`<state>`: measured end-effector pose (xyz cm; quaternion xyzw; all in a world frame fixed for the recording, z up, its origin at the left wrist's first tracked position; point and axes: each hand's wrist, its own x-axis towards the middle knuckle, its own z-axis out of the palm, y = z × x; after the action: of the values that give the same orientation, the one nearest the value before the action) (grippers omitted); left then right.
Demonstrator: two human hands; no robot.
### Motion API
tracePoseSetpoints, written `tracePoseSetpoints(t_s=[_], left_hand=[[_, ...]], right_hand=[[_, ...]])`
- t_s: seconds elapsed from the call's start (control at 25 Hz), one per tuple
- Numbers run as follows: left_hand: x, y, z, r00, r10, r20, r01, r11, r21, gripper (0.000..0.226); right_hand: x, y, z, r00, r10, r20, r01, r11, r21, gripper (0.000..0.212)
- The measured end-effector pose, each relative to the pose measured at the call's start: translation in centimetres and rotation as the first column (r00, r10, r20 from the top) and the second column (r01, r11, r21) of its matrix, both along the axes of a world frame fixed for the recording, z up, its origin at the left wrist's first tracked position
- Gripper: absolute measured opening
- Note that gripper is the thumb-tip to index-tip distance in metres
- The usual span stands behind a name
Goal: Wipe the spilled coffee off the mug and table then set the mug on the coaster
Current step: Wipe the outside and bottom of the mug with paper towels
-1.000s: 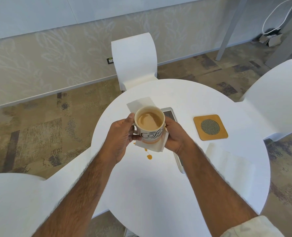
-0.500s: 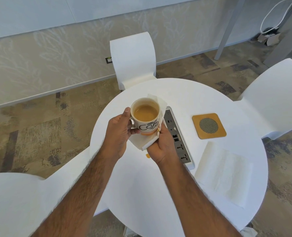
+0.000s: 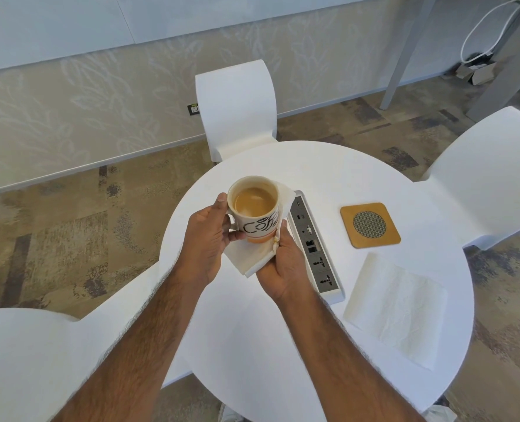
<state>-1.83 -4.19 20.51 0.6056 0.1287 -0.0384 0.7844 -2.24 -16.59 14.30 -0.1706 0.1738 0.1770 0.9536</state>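
Two hands [image 3: 246, 248], mug [image 3: 255, 213] upright, napkin [image 3: 252, 257] under base

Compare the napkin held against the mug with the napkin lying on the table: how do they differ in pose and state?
The held napkin is off the table, folded around the mug by the right hand; the spare napkin lies spread flat on the table. The held napkin shows tan staining; the spare napkin looks clean. The held napkin shows less area. Both are white paper.

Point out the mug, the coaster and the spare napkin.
mug [image 3: 254, 229]: head view, lettered side wall.
coaster [image 3: 370, 224]: head view, round mesh centre.
spare napkin [image 3: 397, 309]: head view, middle of sheet.
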Motion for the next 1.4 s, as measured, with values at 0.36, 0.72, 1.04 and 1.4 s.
tracePoseSetpoints(t_s=[0.36,0.72,1.04,1.4], left_hand=[[0.4,0.8,-0.5,0.999,0.055,0.002,-0.055,0.998,-0.010,0.028],[-0.3,1.2,1.2,0.998,-0.012,0.064,0.014,0.999,-0.031,0.037],[-0.4,0.7,1.1,0.996,-0.044,0.073,0.044,0.999,0.001,0.034],[-0.3,0.3,1.0,0.999,-0.018,0.047,0.020,0.999,-0.035,0.038]], right_hand=[[-2.0,0.2,1.3,0.999,0.034,0.008,-0.033,0.996,-0.088,0.041],[-2.7,-3.9,-0.2,0.985,0.173,0.022,-0.099,0.657,-0.747,0.010],[-1.8,-2.9,0.2,0.981,0.193,-0.030,-0.134,0.552,-0.823,0.021],[-1.3,-3.0,0.5,0.959,0.227,0.167,-0.152,0.916,-0.372,0.039]])
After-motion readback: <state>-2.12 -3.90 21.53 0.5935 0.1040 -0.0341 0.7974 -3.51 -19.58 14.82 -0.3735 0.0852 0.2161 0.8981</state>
